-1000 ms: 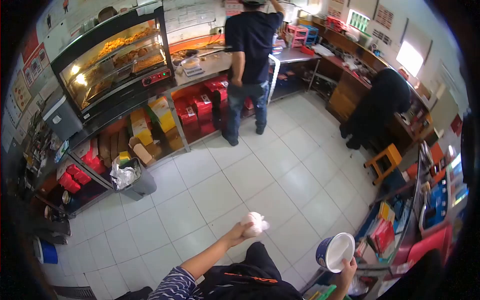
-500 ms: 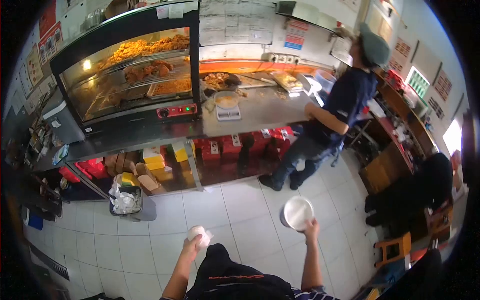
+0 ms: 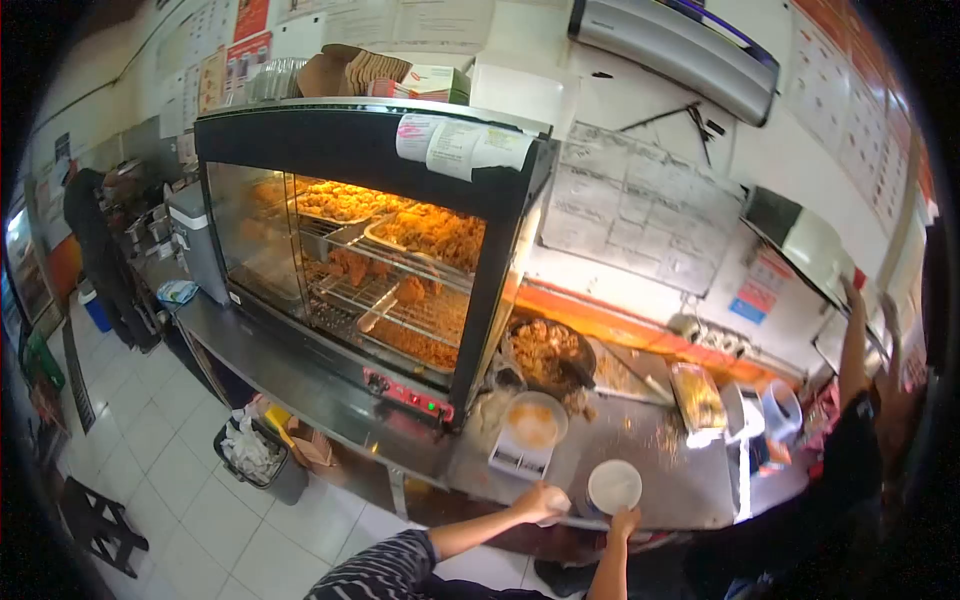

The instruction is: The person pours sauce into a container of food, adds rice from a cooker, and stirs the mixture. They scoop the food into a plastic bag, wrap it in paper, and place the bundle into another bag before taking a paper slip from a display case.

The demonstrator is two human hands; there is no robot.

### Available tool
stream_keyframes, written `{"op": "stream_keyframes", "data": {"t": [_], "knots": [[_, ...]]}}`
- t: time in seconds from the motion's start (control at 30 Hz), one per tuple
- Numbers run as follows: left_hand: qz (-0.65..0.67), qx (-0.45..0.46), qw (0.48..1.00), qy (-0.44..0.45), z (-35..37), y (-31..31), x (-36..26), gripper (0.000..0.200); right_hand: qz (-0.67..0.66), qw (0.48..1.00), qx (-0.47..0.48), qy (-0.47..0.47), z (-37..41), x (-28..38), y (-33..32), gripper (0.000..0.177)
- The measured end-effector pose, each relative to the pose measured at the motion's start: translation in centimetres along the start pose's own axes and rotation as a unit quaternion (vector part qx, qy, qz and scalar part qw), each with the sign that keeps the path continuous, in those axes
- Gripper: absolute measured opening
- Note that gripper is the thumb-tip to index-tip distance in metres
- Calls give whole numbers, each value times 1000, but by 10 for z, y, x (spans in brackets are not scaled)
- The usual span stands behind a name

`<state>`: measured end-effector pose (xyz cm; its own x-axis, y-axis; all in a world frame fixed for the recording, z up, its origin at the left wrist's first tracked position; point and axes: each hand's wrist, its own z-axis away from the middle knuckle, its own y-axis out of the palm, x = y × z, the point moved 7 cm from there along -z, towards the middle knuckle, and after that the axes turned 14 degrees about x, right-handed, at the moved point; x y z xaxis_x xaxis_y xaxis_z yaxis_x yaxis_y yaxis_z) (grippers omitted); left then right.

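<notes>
My left hand (image 3: 538, 501) is closed around a small white wad (image 3: 556, 506), mostly covered by the fingers, at the front edge of the steel counter (image 3: 655, 490). Just to its right, my right hand (image 3: 625, 523) grips the near rim of a round white tub (image 3: 614, 484), whose open top faces up. The tub overlaps the counter's edge in this view. Beyond my left hand, a kitchen scale (image 3: 521, 462) carries a round bowl (image 3: 533, 422) with orange-yellow contents. Behind that lies a dark pan (image 3: 548, 352) of fried pieces, with a dark-handled utensil in it.
A lit glass warming cabinet (image 3: 345, 260) with trays of fried food stands on the left. Below it is a waste bin (image 3: 272, 470). At right, a co-worker in dark clothes (image 3: 800, 520) stands close, arms raised. Another person (image 3: 95, 250) is far left; a black stool (image 3: 100, 525) stands on the floor.
The view has swung and come nearer the counter. My hands, apart over the floor before, are now close together at the counter's edge, still holding the wad and tub. The co-worker's arms have risen.
</notes>
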<state>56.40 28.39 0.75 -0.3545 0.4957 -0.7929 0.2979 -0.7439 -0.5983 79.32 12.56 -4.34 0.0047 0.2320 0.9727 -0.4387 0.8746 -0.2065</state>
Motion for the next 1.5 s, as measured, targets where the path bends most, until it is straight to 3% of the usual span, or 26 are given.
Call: {"op": "stream_keyframes", "data": {"t": [0.03,0.1,0.13,0.2,0.27,0.33,0.4,0.47,0.5,0.53,0.6,0.63,0.7,0.77,0.87,0.97,1.03,1.17,1.23,1.37,1.5], "knots": [[16,58,995,-77,-24,-4,-13,67,146,987,-29,-65,-21,5,-9,28],[-47,78,983,-158,-80,15,-1,69,66,997,-14,-24,-68,-45,-23,27],[-65,119,982,-131,-96,22,-3,68,45,999,-14,-11,-96,-66,-28,26],[-106,187,974,-74,-133,21,-10,67,14,985,151,-84,-105,-34,-17,19],[-168,112,979,-10,-155,12,-18,67,76,938,337,17,-125,-33,-9,25],[-166,39,982,81,-148,-22,-56,59,159,917,367,13,-144,14,-9,25],[-26,91,985,142,-119,-98,-118,47,246,902,351,-58,-180,76,-13,26],[55,-15,988,145,-68,-198,-176,34,335,874,303,-177,-214,143,-8,29],[85,-118,971,190,-35,-249,-197,28,367,859,276,-226,-222,179,0,31],[-52,-318,917,235,5,-299,-218,21,377,853,260,-250,-227,212,15,33],[-133,-567,773,252,87,-376,-244,9,312,887,312,-138,-193,285,52,26],[-159,-666,697,213,119,-411,-248,9,255,892,317,-195,-185,306,69,27],[-340,-733,572,142,169,-460,-274,18,132,889,320,-298,-170,335,97,49],[-455,-678,567,114,177,-510,-279,26,26,869,381,-315,-130,356,121,44],[-451,-526,718,71,159,-539,-270,34,-22,836,456,-305,-113,356,145,26],[-469,-479,739,67,150,-545,-267,32,29,814,483,-321,-82,374,161,26],[-482,-459,742,85,154,-549,-268,36,46,800,461,-380,-39,414,165,30],[-490,-427,746,143,157,-562,-264,39,38,747,319,-582,71,534,185,7],[-484,-403,761,154,157,-568,-263,41,38,651,177,-737,138,593,195,12],[-500,-404,738,205,161,-572,-259,43,69,572,37,-817,207,653,249,16],[-486,-380,753,230,162,-576,-256,42,138,598,-2,-789,214,660,284,19]]}}
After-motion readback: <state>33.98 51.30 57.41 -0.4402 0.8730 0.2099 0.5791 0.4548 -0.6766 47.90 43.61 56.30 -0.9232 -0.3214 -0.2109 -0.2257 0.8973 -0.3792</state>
